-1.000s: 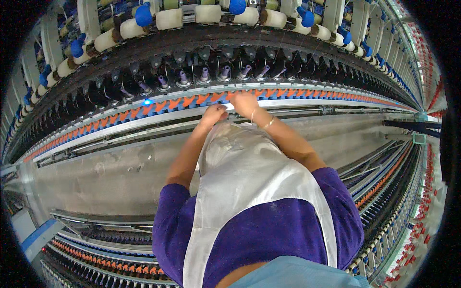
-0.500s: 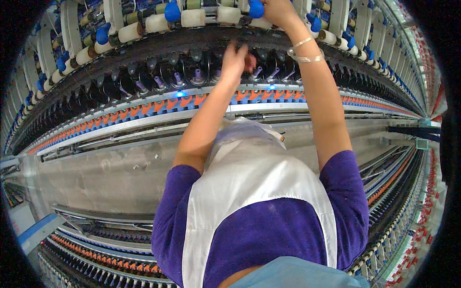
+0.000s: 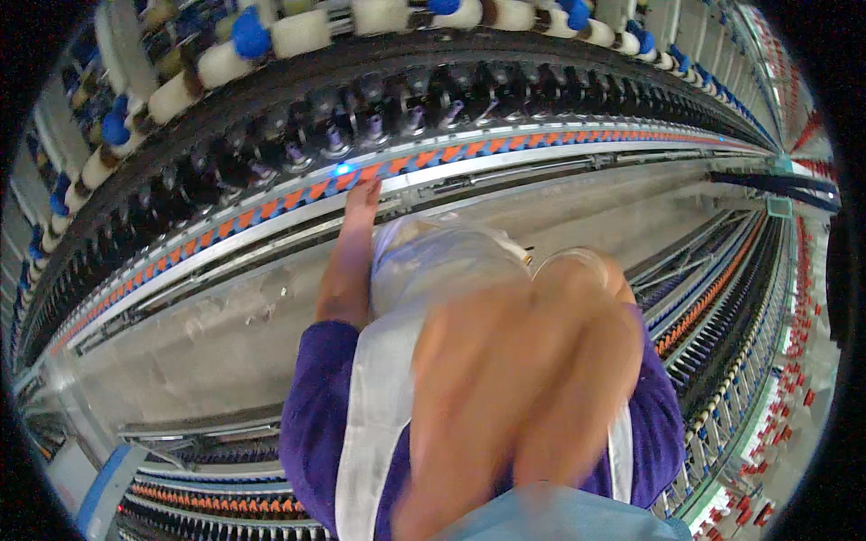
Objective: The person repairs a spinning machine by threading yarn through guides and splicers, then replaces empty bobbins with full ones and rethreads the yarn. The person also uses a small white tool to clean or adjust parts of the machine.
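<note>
Step in hand, as we read it: tending one position on the long spinning frame. The left hand [image 3: 363, 194] is stretched out ahead, fingers straight and close together, tips touching the orange-and-white striped rail [image 3: 271, 203]. We see nothing held in it. Just beyond its fingertips and a little to their left glows a small blue lamp [image 3: 341, 169], and above that runs the row of dark spindles [image 3: 374, 126] with purple tube tops. Higher again, well apart from the hand, are the cream roving bobbins [image 3: 298, 32] with blue caps. The right hand [image 3: 523, 388] is a big blurred mass close to the camera, near the chest and well back from the rail, with a pale bangle [image 3: 577, 259] at the wrist. We cannot tell whether it is spread or closed, or whether it grips anything. Between the two forearms sits a clear pouch [image 3: 433, 261] on the front of the white apron [image 3: 374, 424], over purple sleeves [image 3: 311, 433]. So the spot being worked is at the left fingertips, at the lamp, and only the left hand is on it. Our judgement of what a next move calls for: a steady reach from the rail up to the spindle just above the lamp, a fine two-finger pinch rather than a flat hand, and care not to brush the neighbouring spindles, which stand just beside each other.
</note>
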